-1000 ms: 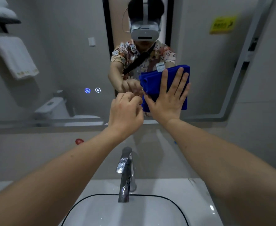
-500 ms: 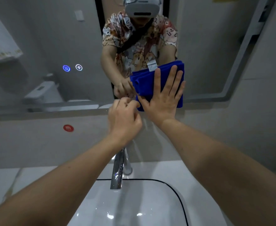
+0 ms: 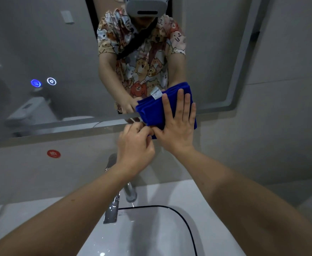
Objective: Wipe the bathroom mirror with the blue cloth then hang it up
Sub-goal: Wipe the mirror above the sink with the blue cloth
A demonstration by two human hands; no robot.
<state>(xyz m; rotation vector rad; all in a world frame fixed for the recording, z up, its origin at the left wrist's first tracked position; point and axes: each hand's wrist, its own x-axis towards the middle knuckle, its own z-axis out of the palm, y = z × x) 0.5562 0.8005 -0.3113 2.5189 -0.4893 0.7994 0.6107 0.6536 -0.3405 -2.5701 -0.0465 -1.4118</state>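
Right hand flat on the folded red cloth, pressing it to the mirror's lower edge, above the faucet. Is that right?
Not quite: the cloth is blue, not red, as the head view shows. The rest holds: the right hand lies flat on it, pressing it to the lower edge of the mirror, above the faucet.

the blue cloth (image 3: 151,111), folded into thick layers with a small white tag near its top edge, is pressed flat against the mirror (image 3: 59,52) at its bottom edge, near the lower right corner.
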